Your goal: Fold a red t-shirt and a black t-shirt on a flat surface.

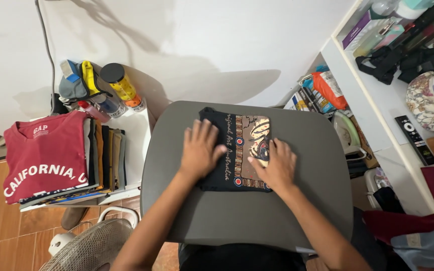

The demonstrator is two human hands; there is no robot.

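- A folded black shirt (225, 150) with a patterned brown panel lay near the middle of a grey board (297, 211), slightly toward twelve o'clock of its centre.
- The left hand (200, 148) rested flat on the dark half of the shirt at nine o'clock, fingers spread and open, clasping nothing.
- The right hand (276, 164) pressed palm-down on the printed panel at four o'clock of the shirt, fingers loosely extended and gripping nothing.
- Both forearms reached in from six o'clock, the two hands close but apart.
- A stack of folded shirts (104, 155) sat on a white side table (137, 130) at nine o'clock of the board, a red shirt (43, 153) with white lettering lying on top.
- A yellow can (117, 80) with a black cap stood among bottles at eleven o'clock, against the white wall.
- A black remote control (416, 139) lay on a white shelf (377, 100) at three o'clock, near a floral pouch (425, 98).
- A fan (94, 246) showed at seven o'clock above the tiled floor.
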